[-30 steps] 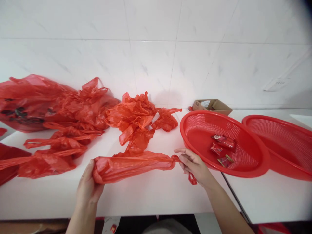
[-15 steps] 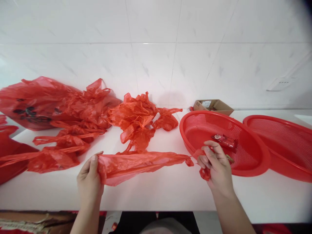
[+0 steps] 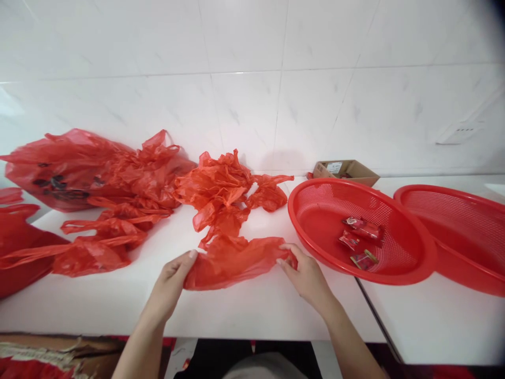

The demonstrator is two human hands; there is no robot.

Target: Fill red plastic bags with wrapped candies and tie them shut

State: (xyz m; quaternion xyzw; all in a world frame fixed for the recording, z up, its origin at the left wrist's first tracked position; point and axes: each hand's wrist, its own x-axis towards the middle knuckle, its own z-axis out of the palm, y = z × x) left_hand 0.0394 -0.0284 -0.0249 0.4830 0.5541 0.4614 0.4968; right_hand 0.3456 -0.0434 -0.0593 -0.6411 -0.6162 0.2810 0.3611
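A thin red plastic bag (image 3: 232, 263) stretches between my two hands, low over the white table. My left hand (image 3: 171, 281) pinches its left end between thumb and fingers. At the other end, my right hand (image 3: 303, 273) has its fingers closed on the bag's gathered part. Just beyond the bag lies a heap of crumpled red plastic bags (image 3: 215, 184). To the right of my right hand stands a red perforated basket (image 3: 315, 239) with a few small wrapped packets (image 3: 365, 229) in it.
A second red basket (image 3: 445, 200) stands at the right. Behind the first sits a small cardboard box (image 3: 365, 173) by the tiled wall. Stuffed red bags (image 3: 79, 168) fill the left side. A large carton (image 3: 94, 358) is below the table's front edge.
My right hand has moved left, away from the basket, and now holds the bag's right end. My left hand has shifted right. The bag is less stretched, and more packets show in the basket.
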